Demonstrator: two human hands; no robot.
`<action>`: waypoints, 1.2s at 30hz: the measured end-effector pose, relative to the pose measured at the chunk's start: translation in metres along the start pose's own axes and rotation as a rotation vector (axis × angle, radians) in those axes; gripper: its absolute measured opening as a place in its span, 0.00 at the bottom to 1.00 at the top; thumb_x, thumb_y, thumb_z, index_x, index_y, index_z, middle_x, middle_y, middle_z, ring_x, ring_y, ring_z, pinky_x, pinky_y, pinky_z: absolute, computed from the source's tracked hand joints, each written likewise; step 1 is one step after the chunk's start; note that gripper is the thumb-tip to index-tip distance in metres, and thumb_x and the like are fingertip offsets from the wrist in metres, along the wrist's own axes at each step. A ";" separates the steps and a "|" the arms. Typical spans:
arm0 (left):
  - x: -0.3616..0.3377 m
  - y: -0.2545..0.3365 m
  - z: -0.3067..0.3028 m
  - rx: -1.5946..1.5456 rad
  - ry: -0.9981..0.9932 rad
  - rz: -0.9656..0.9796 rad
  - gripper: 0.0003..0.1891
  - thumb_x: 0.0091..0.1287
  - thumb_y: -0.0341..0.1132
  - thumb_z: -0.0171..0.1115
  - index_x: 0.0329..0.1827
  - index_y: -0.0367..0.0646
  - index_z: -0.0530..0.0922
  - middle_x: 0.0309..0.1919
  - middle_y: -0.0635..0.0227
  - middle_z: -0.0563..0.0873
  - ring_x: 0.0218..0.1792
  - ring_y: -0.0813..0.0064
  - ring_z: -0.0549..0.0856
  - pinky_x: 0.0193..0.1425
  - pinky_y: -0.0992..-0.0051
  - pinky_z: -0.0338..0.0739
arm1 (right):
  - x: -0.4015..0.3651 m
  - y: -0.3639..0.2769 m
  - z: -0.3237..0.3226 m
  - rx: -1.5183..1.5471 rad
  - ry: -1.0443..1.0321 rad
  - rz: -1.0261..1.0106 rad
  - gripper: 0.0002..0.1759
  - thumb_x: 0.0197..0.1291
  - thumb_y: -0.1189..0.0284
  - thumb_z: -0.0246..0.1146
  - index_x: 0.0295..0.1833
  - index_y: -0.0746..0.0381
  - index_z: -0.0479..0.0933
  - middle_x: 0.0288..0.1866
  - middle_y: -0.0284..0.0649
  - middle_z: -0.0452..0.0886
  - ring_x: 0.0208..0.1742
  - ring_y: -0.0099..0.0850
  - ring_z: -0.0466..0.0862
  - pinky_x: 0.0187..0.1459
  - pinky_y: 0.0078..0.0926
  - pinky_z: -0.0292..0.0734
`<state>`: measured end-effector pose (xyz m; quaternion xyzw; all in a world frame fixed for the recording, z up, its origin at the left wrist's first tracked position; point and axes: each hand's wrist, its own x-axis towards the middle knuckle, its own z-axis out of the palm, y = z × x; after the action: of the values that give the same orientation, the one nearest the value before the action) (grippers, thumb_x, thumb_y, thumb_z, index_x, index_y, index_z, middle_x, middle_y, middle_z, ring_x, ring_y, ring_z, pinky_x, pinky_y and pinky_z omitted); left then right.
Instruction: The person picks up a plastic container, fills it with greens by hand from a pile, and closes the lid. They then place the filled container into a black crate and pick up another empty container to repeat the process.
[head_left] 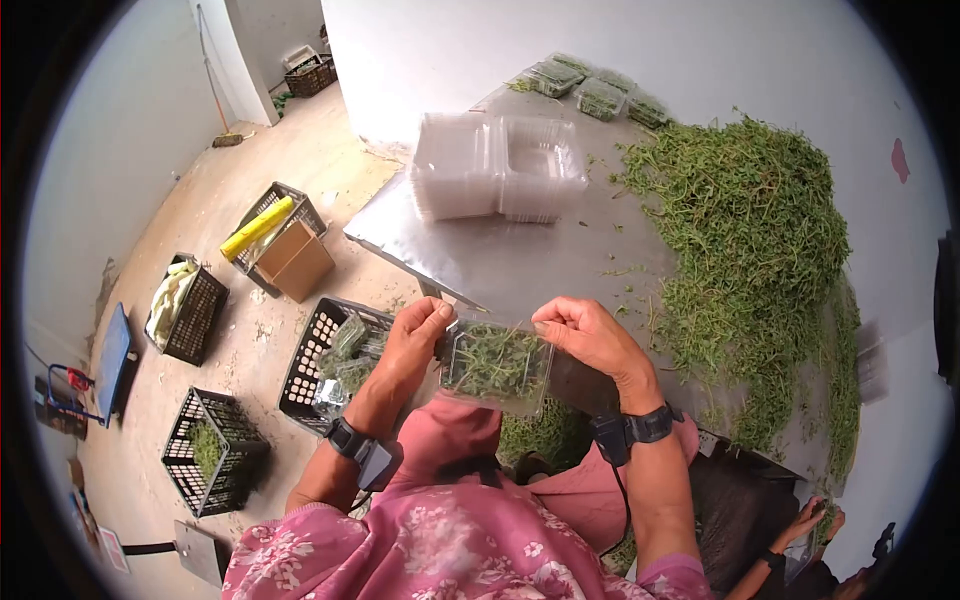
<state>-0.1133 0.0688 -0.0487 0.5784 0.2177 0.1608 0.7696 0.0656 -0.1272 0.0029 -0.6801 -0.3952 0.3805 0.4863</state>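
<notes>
herb-filled clamshell [497, 365] pinched at both top corners by left hand [418, 335] and right hand [590, 335] above steel table [470, 250].

White walls [700, 40] at 12 o'clock, evenly lit. Tan concrete floor [200, 200] at 9 to 10 o'clock, scrap-littered. Steel table [470, 250] central. Black crates [195, 310] on the floor at 8 to 9 o'clock. Broom [227, 139] against the wall at 11 o'clock.

Herb packing room: herb pile [750, 220], clamshell trays [497, 165], floor crates [215, 450].
</notes>
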 end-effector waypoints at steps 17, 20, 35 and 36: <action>-0.091 -0.075 -0.063 0.140 0.211 0.054 0.11 0.75 0.37 0.55 0.37 0.38 0.74 0.28 0.78 0.74 0.31 0.87 0.71 0.34 0.81 0.68 | -0.006 0.055 0.111 -0.005 0.087 0.203 0.09 0.64 0.71 0.66 0.38 0.68 0.80 0.26 0.30 0.80 0.26 0.15 0.75 0.28 0.18 0.71; -0.098 -0.073 -0.069 0.253 0.189 0.037 0.11 0.74 0.37 0.56 0.37 0.36 0.75 0.28 0.74 0.75 0.31 0.84 0.72 0.35 0.78 0.70 | -0.013 0.062 0.119 -0.038 0.079 0.171 0.09 0.63 0.72 0.66 0.38 0.68 0.80 0.26 0.31 0.81 0.27 0.17 0.76 0.29 0.20 0.72; -0.099 -0.060 -0.082 0.573 0.160 0.021 0.11 0.71 0.35 0.60 0.36 0.35 0.77 0.25 0.70 0.77 0.28 0.80 0.75 0.32 0.74 0.72 | -0.012 0.059 0.133 -0.305 0.149 -0.012 0.07 0.62 0.73 0.65 0.37 0.67 0.79 0.27 0.43 0.84 0.29 0.28 0.83 0.35 0.28 0.78; -0.096 -0.061 -0.083 0.538 0.141 0.016 0.11 0.70 0.36 0.60 0.37 0.34 0.77 0.24 0.66 0.78 0.27 0.78 0.76 0.31 0.72 0.73 | -0.010 0.063 0.132 -0.288 0.144 0.004 0.08 0.62 0.73 0.65 0.37 0.67 0.79 0.27 0.43 0.84 0.29 0.28 0.83 0.35 0.28 0.78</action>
<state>-0.2391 0.0722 -0.1122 0.7512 0.3010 0.1431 0.5698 -0.0467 -0.1028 -0.0880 -0.7691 -0.4085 0.2713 0.4100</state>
